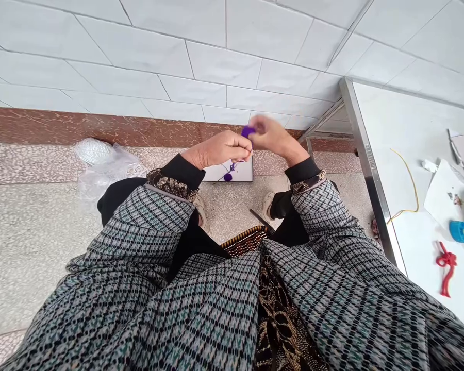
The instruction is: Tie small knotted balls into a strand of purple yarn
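Observation:
My left hand (222,148) is closed in a pinch, thumb against fingers, at a small fuzzy purple yarn piece (248,132). On the other side of that piece is my right hand (272,136), its curled fingers smeared by motion; whether they grip anything is unclear. Below my left fingertips, thin purple strands (232,166) and a small round purple piece (228,177) show against a white flat box or board (244,174). I cannot make out whether these hang from my hand or lie on the white surface.
A clear plastic bag with a ball of white yarn (95,151) lies on the floor at left. Between my legs is a woven basket (245,241). At right, a metal-edged white table (406,134) bears a yellow cord (413,185), a red knotted cord (445,268) and a blue tape roll (458,231).

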Tool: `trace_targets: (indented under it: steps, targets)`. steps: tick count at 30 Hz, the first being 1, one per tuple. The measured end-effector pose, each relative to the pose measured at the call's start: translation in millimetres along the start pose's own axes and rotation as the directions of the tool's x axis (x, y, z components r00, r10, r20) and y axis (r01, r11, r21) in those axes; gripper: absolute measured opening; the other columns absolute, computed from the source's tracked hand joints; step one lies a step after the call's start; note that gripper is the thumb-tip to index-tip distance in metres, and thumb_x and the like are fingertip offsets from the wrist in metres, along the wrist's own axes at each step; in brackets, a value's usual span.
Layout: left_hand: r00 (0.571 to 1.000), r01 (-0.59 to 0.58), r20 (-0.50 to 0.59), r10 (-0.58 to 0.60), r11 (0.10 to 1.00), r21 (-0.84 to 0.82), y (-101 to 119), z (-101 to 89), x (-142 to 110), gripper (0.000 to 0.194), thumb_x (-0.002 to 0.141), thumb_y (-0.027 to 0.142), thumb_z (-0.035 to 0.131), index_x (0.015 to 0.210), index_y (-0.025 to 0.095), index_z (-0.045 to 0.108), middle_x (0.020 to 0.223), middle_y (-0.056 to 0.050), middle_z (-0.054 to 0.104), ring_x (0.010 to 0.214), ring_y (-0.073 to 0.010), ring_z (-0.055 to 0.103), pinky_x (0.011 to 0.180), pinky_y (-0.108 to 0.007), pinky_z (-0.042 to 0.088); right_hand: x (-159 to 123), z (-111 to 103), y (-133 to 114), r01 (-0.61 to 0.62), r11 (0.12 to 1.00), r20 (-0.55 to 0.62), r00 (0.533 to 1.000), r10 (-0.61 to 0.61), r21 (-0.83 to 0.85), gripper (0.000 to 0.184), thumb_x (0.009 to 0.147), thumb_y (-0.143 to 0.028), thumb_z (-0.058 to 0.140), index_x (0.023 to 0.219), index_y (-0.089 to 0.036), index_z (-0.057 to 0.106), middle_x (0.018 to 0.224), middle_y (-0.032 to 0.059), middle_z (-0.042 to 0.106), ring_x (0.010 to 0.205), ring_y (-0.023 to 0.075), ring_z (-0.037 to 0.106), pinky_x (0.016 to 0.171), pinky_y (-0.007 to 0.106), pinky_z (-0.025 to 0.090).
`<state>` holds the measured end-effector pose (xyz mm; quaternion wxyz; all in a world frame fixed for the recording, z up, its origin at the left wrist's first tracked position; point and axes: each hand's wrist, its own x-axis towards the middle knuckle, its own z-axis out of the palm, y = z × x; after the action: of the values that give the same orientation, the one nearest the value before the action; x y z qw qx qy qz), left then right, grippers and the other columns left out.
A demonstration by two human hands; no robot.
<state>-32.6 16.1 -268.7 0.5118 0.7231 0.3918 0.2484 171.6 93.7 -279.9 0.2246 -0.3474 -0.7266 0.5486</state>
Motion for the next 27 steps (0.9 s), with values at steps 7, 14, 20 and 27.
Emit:
trace_targets:
  steps: [7, 14, 20, 27]
  targets:
    - [0.977, -0.027, -0.213, -0.002, 0.991, -0.132, -9.4, -4.4, -1.8, 0.018, 0.087, 0.019, 0.064, 0.071, 0.015, 0.069, 0.068, -0.004, 0.061, 0.068, -0.0158, 0.062, 0.076, -0.034, 0.055, -26.2, -25.0, -20.2, 0.073, 0.973, 0.34, 0.929, -0.146, 0.218, 0.057, 0.081, -0.057, 0.091, 0.109, -0.017, 0.061, 0.093, 0.0024, 0.062, 0.086, 0.0132, 0.061, 0.072, 0.023, 0.051]
    - [0.998, 0.013, -0.052, -0.031, 0.947, -0.321, -25.3, 2.6, -6.8, 0.036, 0.103, 0.05, 0.06, 0.093, 0.018, 0.074, 0.08, -0.009, 0.069, 0.073, -0.0196, 0.067, 0.081, -0.04, 0.058, -21.2, -47.3, -16.0, 0.349, 0.826, -0.394, 0.903, -0.171, 0.443, 0.07, 0.074, -0.073, 0.084, 0.122, -0.028, 0.061, 0.106, 0.0071, 0.062, 0.092, 0.0207, 0.06, 0.085, 0.038, 0.063]
    - [0.956, 0.282, -0.002, -0.292, 0.922, -0.264, -75.3, -6.7, -39.9, 0.037, 0.086, 0.046, 0.074, 0.106, 0.014, 0.076, 0.079, -0.008, 0.072, 0.078, -0.0237, 0.069, 0.084, -0.039, 0.054, -36.3, -90.4, -40.4, 0.689, 0.166, -0.697, 0.717, -0.014, 0.705, 0.029, 0.1, -0.032, 0.067, 0.128, -0.029, 0.068, 0.097, 0.0018, 0.066, 0.074, 0.0151, 0.052, 0.1, 0.03, 0.063]
    - [0.726, 0.536, -0.169, -0.667, 0.702, -0.468, -160.5, -2.3, -92.0, 0.046, 0.054, 0.05, 0.091, 0.077, 0.017, 0.069, 0.068, -0.003, 0.06, 0.067, -0.0183, 0.056, 0.078, -0.037, 0.052, -78.6, -124.5, -61.6, 0.861, -0.026, -0.836, 0.5, 0.226, 0.508, 0.036, 0.115, -0.028, 0.05, 0.089, -0.016, 0.073, 0.092, 0.0, 0.062, 0.063, 0.0039, 0.059, 0.115, 0.039, 0.06]
